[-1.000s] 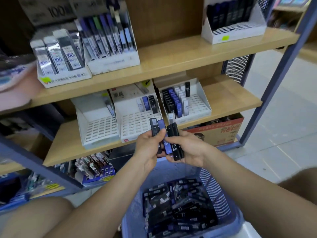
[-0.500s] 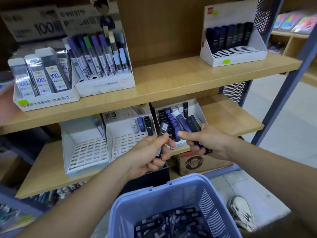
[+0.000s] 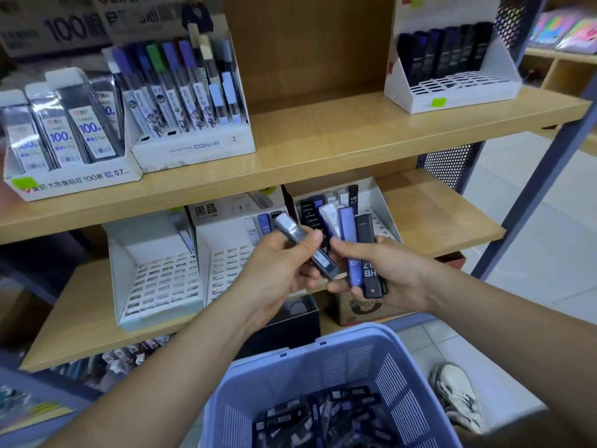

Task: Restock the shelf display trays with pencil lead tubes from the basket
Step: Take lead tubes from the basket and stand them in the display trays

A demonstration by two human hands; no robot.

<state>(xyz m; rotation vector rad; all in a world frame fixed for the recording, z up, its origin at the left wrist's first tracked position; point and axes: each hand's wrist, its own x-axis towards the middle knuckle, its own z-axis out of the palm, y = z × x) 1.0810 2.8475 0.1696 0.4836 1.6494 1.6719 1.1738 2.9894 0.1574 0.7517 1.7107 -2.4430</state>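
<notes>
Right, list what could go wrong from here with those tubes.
1. The right hand grips the purple tube, the black tube and others fanned out; one may slip and miss the basket.
2. The black tube reads HB 0.7, while the middle tray seems to hold HB 0.5 tubes; sizes might get mixed.

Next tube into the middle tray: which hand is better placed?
Left, probably. The left hand pinches one grey tube right in front of the middle tray; the right hand grips a purple tube and a black tube together, nearer the right tray.
</notes>
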